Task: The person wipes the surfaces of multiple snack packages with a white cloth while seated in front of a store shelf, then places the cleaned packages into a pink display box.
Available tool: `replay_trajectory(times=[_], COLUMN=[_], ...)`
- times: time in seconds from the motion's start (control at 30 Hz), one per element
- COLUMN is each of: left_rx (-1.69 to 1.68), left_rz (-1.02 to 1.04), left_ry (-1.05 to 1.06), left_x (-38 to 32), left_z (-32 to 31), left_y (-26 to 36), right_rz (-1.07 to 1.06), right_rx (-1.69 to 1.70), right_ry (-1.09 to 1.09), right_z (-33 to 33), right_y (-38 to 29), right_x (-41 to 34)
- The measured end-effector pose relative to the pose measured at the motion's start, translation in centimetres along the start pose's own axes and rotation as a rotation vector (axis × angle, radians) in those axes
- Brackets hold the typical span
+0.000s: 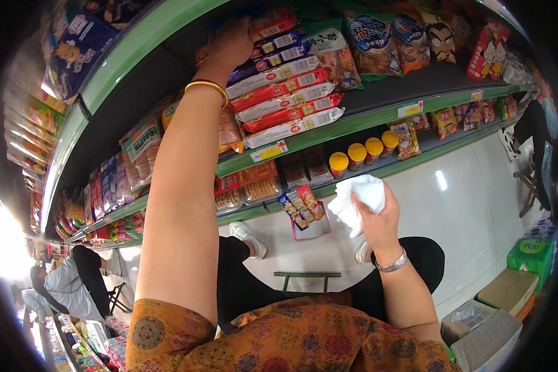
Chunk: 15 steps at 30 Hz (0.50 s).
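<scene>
My left hand (230,44) reaches deep onto the upper shelf, at the back end of a row of long biscuit packets (283,100) in red, white and purple wrappers. Its fingertips are in shadow, so what they touch is hidden. A white cloth (360,200) is bunched in my right hand (381,218), held out in front of the lower shelf. Bagged snacks (369,42) stand to the right of the packets. On the lower shelf are several yellow-lidded tubs (356,152) and clear trays of round biscuits (261,189).
A green shelf edge (372,118) with price tags runs between the two levels. A pink-rimmed container (311,236) with small snack packets sits below. Cardboard boxes (507,290) stand at the right. Another person (76,283) sits at the lower left; someone's legs (532,125) show at the far right.
</scene>
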<state>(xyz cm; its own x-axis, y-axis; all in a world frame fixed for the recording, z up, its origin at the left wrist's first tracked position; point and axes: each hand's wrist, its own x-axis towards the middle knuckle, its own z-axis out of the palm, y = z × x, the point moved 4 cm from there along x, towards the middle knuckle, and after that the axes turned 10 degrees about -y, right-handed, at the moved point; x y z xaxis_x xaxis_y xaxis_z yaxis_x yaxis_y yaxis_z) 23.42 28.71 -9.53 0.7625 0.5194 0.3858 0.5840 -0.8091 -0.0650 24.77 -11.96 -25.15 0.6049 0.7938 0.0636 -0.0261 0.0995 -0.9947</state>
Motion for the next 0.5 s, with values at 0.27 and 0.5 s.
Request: replay_trajectory(times=[0.27, 0.5], left_rx=[0.246, -0.582], left_rz=[0.140, 0.185], left_ry=[-0.162, 0.266], left_x=[0.3, -13.6], left_z=[0.3, -1.3], left_y=[1.0, 6.3], right_rz=[0.083, -0.037], right_rx=[0.117, -0.003], right_ry=[0.031, 0.188], right_z=[-1.0, -2.3], right_y=[0.1, -1.0], right_x=[0.2, -0.9])
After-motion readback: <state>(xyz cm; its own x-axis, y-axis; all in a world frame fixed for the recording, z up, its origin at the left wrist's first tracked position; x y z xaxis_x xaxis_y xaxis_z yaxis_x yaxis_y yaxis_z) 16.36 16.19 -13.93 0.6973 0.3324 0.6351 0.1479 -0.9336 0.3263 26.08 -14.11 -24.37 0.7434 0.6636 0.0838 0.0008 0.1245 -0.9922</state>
